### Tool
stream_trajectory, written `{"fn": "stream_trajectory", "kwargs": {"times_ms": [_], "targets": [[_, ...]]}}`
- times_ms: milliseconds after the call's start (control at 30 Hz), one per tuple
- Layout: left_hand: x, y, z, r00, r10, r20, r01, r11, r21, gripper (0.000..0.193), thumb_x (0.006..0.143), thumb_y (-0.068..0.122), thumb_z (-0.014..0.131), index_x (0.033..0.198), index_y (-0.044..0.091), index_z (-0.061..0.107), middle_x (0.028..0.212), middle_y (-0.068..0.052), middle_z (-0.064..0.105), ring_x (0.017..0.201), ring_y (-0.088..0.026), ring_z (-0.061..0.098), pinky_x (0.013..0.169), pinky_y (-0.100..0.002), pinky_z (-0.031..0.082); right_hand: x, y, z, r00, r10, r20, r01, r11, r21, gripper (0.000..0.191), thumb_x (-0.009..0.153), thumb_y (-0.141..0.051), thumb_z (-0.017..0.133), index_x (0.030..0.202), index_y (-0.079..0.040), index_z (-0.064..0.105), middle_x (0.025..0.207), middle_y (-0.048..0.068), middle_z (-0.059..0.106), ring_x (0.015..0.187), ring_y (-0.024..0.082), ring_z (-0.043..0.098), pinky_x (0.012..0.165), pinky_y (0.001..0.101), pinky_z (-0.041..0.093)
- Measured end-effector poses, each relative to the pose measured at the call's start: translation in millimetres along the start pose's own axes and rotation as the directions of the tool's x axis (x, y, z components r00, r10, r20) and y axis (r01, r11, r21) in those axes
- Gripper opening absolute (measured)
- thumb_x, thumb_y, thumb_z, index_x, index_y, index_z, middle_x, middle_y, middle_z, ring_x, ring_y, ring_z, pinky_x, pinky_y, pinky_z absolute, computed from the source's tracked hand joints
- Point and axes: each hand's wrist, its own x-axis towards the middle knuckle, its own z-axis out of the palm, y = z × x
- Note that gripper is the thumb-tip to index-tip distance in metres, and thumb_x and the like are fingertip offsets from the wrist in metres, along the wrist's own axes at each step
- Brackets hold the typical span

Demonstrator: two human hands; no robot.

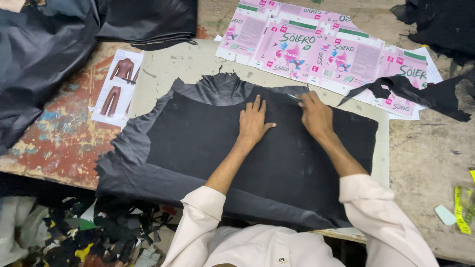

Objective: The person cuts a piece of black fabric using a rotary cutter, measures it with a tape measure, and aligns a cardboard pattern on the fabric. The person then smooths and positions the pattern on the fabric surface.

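While left fingers [258, 105] press black pattern [208, 143], blade [294, 97] beside

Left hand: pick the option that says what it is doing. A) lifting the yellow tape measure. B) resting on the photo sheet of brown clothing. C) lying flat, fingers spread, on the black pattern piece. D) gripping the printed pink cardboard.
C: the left hand lies palm down with fingers spread on the black pattern piece, apart from the other things.

Free room: bare counter [425, 153] to my right. Obstacles: pink printed carton sheet [316, 47] ahead, black leather scrap [420, 94] across it, yellow measuring tape [462, 210] at right edge, garment picture [118, 86] to left.
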Motion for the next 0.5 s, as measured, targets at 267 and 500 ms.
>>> {"fn": "stream_trajectory", "kwargs": {"times_ms": [267, 500], "targets": [[13, -15, -5, 0.998, 0.01, 0.065, -0.005, 0.997, -0.074, 0.107, 0.063, 0.049, 0.092, 0.149, 0.003, 0.047, 0.161, -0.017, 0.035, 0.121, -0.032, 0.053, 0.085, -0.049, 0.054, 84, -49, 85, 0.994, -0.073, 0.085, 0.067, 0.995, 0.076, 0.021, 0.094, -0.006, 0.068, 0.115, -0.011, 0.066, 0.105, 0.008, 0.063, 0.086, 0.034, 0.068, 0.067, 0.0458, 0.055], [19, -15, -9, 0.994, -0.043, 0.098, 0.055, 0.991, -0.125, 0.116, 0.057, 0.049, 0.095, 0.15, 0.002, 0.044, 0.164, -0.019, 0.031, 0.122, -0.032, 0.052, 0.084, -0.05, 0.055, 92, -48, 88, 0.983, -0.131, 0.126, 0.129, 0.991, 0.025, 0.024, 0.093, -0.008, 0.068, 0.116, -0.012, 0.067, 0.105, 0.006, 0.063, 0.086, 0.031, 0.069, 0.063, 0.0437, 0.054]]}}
